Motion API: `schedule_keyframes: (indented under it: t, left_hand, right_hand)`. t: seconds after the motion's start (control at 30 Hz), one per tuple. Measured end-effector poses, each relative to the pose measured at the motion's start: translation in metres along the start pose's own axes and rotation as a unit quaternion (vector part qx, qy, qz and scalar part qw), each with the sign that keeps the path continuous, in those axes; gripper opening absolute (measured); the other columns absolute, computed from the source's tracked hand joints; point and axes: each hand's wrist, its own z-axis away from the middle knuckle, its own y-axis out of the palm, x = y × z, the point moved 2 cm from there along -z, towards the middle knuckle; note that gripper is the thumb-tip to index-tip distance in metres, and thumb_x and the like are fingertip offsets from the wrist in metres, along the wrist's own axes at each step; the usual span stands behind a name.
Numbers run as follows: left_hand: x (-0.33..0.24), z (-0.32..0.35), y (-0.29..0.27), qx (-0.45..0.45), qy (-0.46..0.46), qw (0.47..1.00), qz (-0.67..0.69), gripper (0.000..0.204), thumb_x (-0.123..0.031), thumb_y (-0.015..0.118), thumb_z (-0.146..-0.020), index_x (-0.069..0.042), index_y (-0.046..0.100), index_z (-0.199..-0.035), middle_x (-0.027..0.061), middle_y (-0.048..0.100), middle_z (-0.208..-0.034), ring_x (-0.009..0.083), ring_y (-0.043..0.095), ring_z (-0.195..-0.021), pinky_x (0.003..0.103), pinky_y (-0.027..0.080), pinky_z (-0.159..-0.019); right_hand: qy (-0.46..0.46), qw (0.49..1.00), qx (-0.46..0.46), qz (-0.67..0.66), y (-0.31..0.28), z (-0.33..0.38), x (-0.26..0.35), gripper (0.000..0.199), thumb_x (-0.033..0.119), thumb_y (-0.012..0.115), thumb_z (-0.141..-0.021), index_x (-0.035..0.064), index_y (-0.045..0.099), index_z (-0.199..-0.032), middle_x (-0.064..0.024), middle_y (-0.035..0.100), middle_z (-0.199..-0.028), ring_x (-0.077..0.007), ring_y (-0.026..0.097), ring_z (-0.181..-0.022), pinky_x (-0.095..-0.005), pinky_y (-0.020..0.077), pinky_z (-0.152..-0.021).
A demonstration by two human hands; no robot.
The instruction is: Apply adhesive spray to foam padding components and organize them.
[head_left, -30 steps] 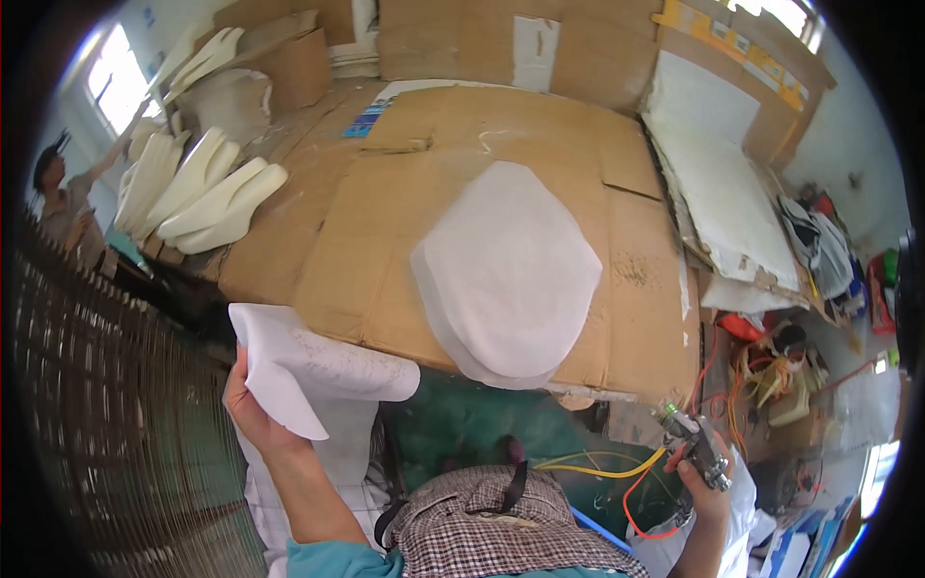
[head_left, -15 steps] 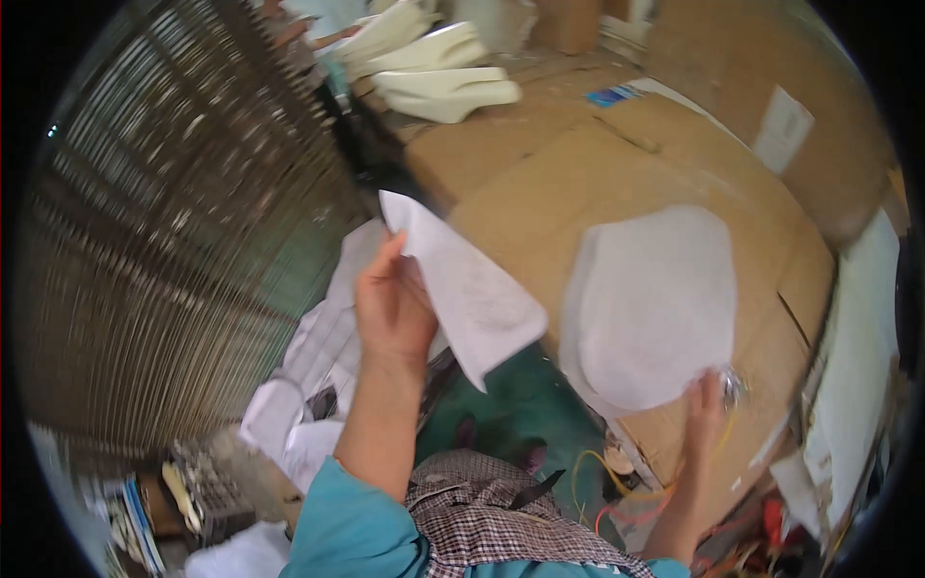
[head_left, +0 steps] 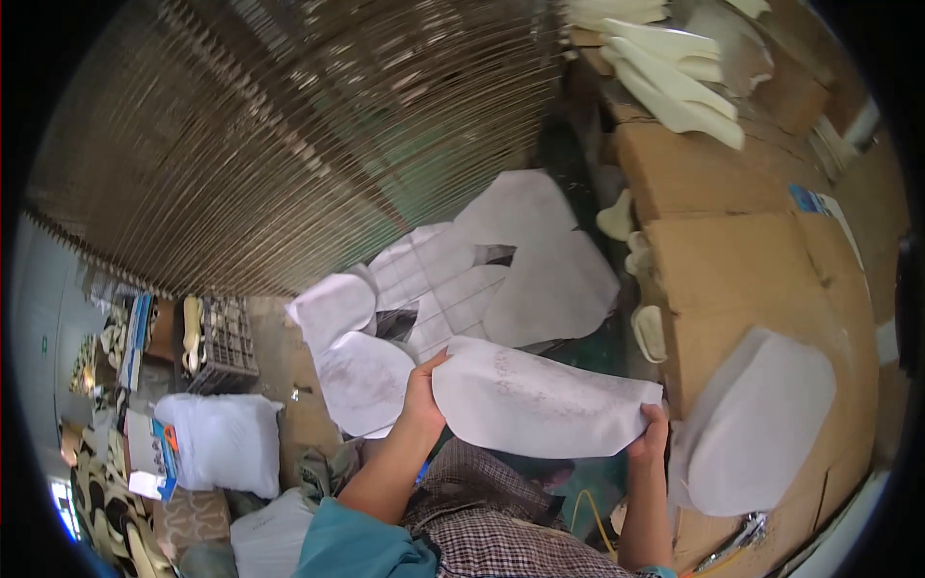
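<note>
Between my two hands stretches a white, rounded sheet piece (head_left: 540, 400) with a band of reddish-brown specks. My left hand (head_left: 424, 395) pinches its left end. At its right end, my right hand (head_left: 651, 433) grips the corner. Beyond it, more white rounded pieces (head_left: 559, 279) lie spread on a gridded surface, two of them at the left (head_left: 364, 380). A stack of similar white pieces (head_left: 761, 424) rests on the cardboard-covered table to my right. Near the stack's lower edge lies a metal tool (head_left: 737, 539) with a yellow hose.
Wire racks (head_left: 318, 144) stand at the upper left. Cream moulded foam pieces (head_left: 674, 82) are piled on the far end of the cardboard-covered table (head_left: 732, 270). A dark plastic crate (head_left: 226, 342) and a stuffed white bag (head_left: 222, 438) sit at the left.
My view has turned left. The right hand has left the metal tool by the stack and now holds the sheet's other end. The sheet, hanging from my left hand before, is now stretched out.
</note>
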Motion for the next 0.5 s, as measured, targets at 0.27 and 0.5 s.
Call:
schedule_keyframes:
  t: [0.27, 0.5]
  left_hand:
    - [-0.158, -0.165, -0.196, -0.056, 0.052, 0.997, -0.023, 0.030, -0.008, 0.041, -0.084, 0.001, 0.052, -0.109, 0.0140, 0.059, -0.105, 0.0283, 0.057, -0.097, 0.040, 0.044, -0.089]
    - [-0.374, -0.227, -0.275, 0.027, 0.253, 0.888, -0.383, 0.039, -0.025, 0.045, -0.087, -0.005, 0.047, -0.121, 0.0114, 0.052, -0.118, 0.0256, 0.048, -0.108, 0.048, 0.037, -0.092]
  right_hand:
    - [0.032, 0.983, 0.083, 0.158, 0.162, -0.144, -0.148, 0.051, -0.004, 0.043, -0.072, 0.0068, 0.044, -0.122, -0.0113, 0.053, -0.113, -0.0272, 0.053, -0.103, -0.0414, 0.0439, -0.089]
    - [0.062, 0.968, 0.086, 0.229, 0.302, -0.231, -0.283, 0.045, 0.002, 0.053, -0.078, 0.0079, 0.045, -0.122, -0.0067, 0.057, -0.104, -0.0210, 0.055, -0.095, -0.0343, 0.0460, -0.082]
